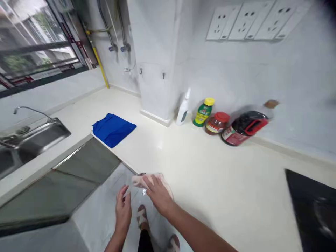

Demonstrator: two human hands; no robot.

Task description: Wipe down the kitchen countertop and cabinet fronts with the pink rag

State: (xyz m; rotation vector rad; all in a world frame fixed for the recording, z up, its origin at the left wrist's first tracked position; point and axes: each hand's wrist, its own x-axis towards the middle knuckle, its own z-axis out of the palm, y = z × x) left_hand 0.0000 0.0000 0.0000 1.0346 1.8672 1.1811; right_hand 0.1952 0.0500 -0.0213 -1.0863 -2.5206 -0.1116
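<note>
My right hand (157, 194) is on a pale pinkish cloth (140, 180) at the front edge of the white countertop (210, 171). Its fingers lie over the cloth, part of which hangs at the edge. To the left, my left hand (123, 210) hovers over the floor in front of the counter, holding nothing, its fingers apart and slightly bent. Farther back on the counter lies a folded blue cloth (112, 129), away from both hands.
Along the wall stand a white spray bottle (183, 110), a green bottle with a yellow cap (203, 113), a red-lidded jar (216, 124) and a large dark bottle (243, 127). A steel sink (42, 141) is at left, a black cooktop (312, 203) at right.
</note>
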